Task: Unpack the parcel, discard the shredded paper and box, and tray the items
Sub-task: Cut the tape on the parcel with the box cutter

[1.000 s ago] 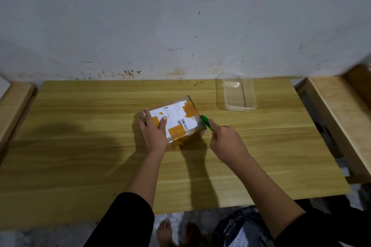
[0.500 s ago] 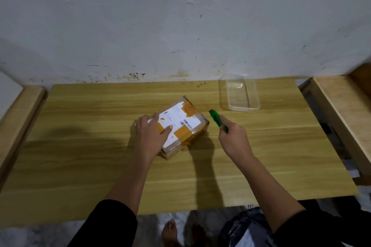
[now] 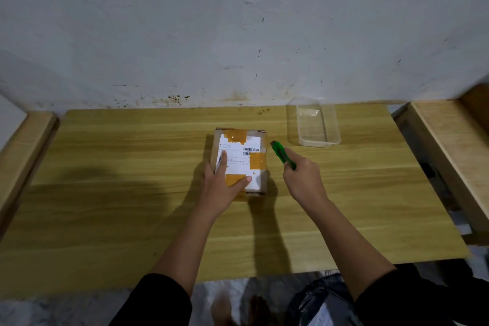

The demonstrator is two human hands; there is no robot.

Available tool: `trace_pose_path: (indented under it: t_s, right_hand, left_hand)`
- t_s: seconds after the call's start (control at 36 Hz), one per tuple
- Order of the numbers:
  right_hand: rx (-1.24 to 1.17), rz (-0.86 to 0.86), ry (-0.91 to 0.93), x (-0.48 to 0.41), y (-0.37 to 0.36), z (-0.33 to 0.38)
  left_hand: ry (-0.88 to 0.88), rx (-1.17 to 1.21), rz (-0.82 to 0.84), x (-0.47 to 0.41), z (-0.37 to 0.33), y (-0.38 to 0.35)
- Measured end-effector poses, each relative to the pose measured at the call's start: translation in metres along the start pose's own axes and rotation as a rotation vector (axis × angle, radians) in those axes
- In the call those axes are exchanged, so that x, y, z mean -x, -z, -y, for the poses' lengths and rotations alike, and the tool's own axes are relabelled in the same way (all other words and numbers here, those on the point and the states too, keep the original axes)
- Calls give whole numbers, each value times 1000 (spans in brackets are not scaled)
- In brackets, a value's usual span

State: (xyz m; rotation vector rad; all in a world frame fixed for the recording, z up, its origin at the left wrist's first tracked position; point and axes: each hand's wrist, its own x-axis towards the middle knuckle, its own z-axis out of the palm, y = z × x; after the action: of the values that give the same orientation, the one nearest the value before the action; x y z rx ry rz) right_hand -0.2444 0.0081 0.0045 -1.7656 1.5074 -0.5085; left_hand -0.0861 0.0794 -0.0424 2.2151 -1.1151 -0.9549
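The parcel (image 3: 239, 160) sits in the middle of the wooden table (image 3: 105, 193), a small brown box with orange tape and a white label on top, and it looks shut. The left hand (image 3: 225, 185) lies flat on it with its fingers spread, probably to stop it sliding, while the right hand (image 3: 301, 180) is curled tight around a green cutter (image 3: 282, 154) just beside the box, likely to slice the tape. The clear tray (image 3: 318, 124) waits near the wall, out of the way.
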Motion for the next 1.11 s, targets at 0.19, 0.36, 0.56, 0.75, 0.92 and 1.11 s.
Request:
trace_pose_path:
  t_s: [0.19, 0.36, 0.56, 0.75, 0.92, 1.11]
  right_hand:
    - [-97, 6, -80, -4, -3, -1]
    - [-252, 31, -192, -8, -6, -8]
    - [-430, 70, -321, -8, -10, -14]
    - [-547, 108, -363, -11, -9, -22]
    - [-631, 166, -370, -11, -5, -27]
    - [-631, 252, -375, -11, 3, -34]
  left_hand:
    - [41, 7, -32, 0, -4, -5]
    - [26, -32, -56, -2, 0, -6]
    - [21, -56, -53, -1, 2, -4]
    - [16, -47, -32, 1, 1, -1]
    - [18, -52, -36, 0, 0, -1]
    - [31, -43, -37, 2, -2, -3]
